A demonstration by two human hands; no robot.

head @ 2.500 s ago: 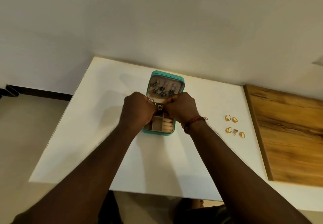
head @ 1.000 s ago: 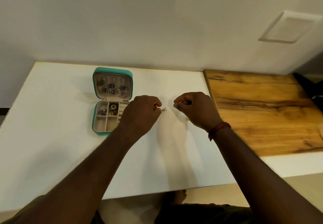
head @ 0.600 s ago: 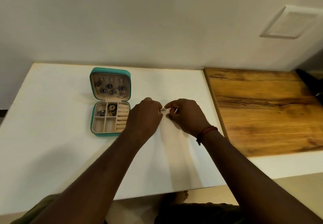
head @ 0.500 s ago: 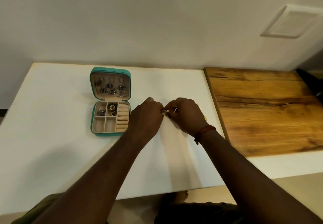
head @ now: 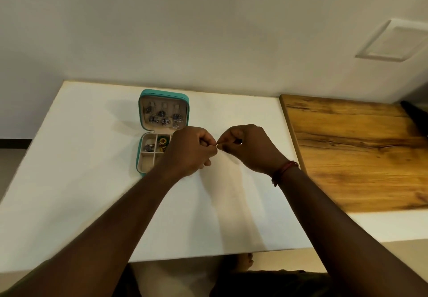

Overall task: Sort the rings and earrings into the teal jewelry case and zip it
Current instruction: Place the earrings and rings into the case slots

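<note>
The teal jewelry case (head: 140,120) lies open on the white table (head: 81,181), its lid flat toward the wall with several dark earrings pinned inside. Its tray compartments hold a few pieces, including a green and gold one (head: 163,141). My left hand (head: 188,149) covers the tray's right side. My right hand (head: 249,148) is just right of it. Both hands' fingertips meet on a tiny earring (head: 217,144), pinched between them above the table. The loose gold rings are hidden behind my right hand.
A wooden board (head: 359,153) lies to the right of my hands, its left edge close to my right wrist, which wears a red thread bracelet (head: 283,169). The wall runs right behind the table. The table's front edge is near my body.
My hands left the case and moved right, where the left hand held a small earring. My right hand then came in to meet it. The camera view also shifted.
</note>
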